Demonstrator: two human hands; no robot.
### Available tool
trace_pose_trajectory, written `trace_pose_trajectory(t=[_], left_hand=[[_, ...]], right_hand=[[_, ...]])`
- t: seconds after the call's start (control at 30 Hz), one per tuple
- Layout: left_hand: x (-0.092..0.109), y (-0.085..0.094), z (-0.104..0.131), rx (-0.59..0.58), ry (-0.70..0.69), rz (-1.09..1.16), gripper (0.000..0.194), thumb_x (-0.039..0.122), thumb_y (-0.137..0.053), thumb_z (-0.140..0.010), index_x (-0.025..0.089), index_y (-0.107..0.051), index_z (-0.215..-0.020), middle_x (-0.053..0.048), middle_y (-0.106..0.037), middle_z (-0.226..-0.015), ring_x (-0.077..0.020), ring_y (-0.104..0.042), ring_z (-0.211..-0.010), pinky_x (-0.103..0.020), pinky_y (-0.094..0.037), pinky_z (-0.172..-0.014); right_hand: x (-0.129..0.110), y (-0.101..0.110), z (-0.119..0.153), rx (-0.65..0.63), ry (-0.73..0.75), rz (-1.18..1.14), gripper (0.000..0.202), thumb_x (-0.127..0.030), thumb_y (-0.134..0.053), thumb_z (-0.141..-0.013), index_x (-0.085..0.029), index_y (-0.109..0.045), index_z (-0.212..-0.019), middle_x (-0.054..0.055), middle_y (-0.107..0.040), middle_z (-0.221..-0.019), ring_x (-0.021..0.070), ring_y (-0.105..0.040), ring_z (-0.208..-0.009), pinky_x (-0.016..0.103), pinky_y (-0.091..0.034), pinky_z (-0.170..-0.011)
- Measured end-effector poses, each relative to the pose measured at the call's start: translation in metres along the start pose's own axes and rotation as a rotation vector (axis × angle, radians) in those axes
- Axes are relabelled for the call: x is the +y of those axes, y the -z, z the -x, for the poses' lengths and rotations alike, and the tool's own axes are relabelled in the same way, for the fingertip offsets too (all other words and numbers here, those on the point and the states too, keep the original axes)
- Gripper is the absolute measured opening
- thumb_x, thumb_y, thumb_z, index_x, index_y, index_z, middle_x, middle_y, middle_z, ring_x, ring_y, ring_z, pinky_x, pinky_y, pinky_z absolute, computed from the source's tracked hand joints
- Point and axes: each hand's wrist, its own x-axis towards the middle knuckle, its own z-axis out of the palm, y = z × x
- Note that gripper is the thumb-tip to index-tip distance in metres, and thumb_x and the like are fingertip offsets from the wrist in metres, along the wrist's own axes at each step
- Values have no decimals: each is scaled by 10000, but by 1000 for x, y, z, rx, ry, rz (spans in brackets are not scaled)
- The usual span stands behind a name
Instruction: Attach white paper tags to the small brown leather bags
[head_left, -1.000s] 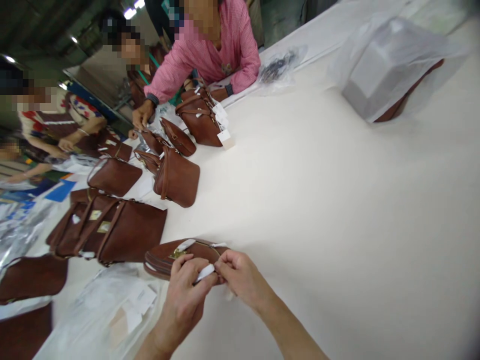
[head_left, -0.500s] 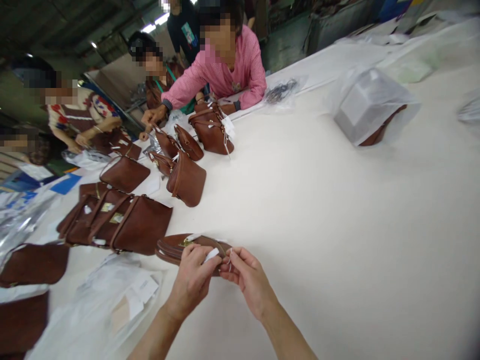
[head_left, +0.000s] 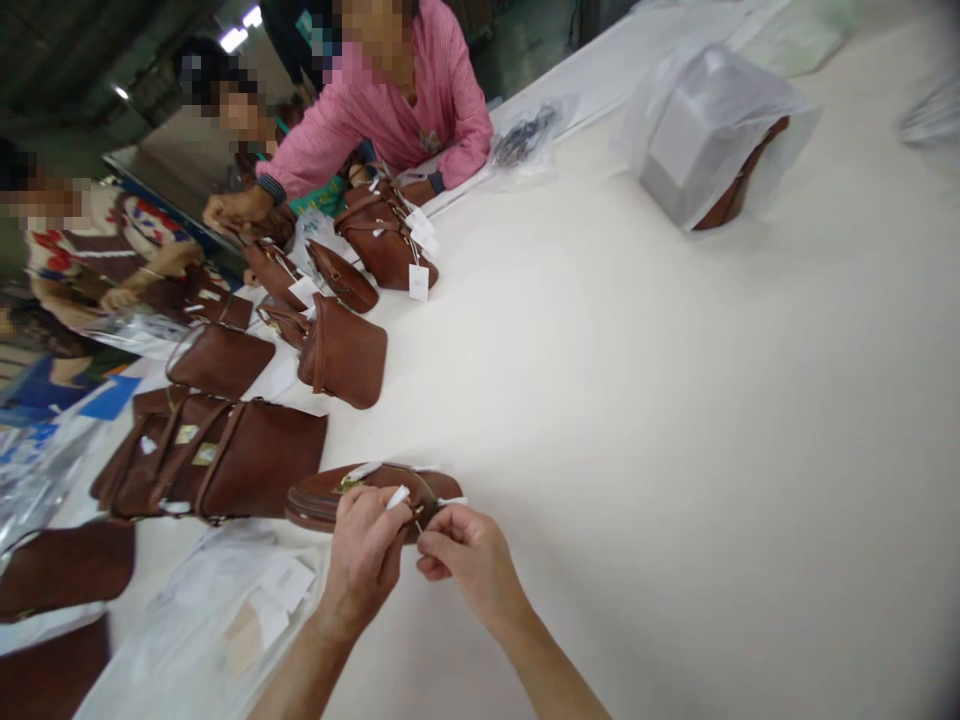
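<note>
A brown leather handbag [head_left: 311, 503] lies on the white table in front of me, its zip and brass-coloured fittings facing up. Over its near side, my left hand [head_left: 366, 548] is closed, and a small white tag [head_left: 397, 496] sticks out between thumb and forefinger. My right hand [head_left: 471, 560] is closed in a pinch beside it, at the right end of the bag. A thin pale string [head_left: 419, 528] runs to its fingertips. Another white piece shows just behind the right fingers, partly hidden.
Several brown bags [head_left: 262, 465] stand close together on the left. Further back are more tagged bags [head_left: 349, 350]. Plastic sheeting with white cards [head_left: 285, 582] lies at near left. A wrapped bag [head_left: 697, 140] sits at far right. Co-workers, one in a pink sleeve [head_left: 315, 140], work across the table.
My view has shifted, so the bags and co-workers sit further left. The string between my hands was looped and now looks straighter; my right fingers have moved slightly lower on the bag's near side.
</note>
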Motion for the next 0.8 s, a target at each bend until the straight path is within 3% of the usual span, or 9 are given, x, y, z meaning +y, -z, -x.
trace_pose_trajectory(t=[0.37, 0.8], left_hand=[[-1, -2, 1, 19, 7, -14, 172, 29, -499, -833, 196, -513, -868, -57, -626, -926, -170, -566, -860, -373, -429, -842], [2, 3, -4, -27, 2, 23, 150, 52, -495, -839, 194, -512, -884, -60, -615, -913, -178, -545, -844, -371, -410, -850]], right_hand=[[4, 5, -3, 5, 105, -142, 312, -418, -730, -636, -156, -561, -643, -32, -604, -512, 94, -548, -476, 231, -470, -513], [16, -10, -14, 19, 92, -184, 402, -462, -799, -560, -183, -518, -628, -30, -628, -514, 111, -572, -469, 242, -490, -494]])
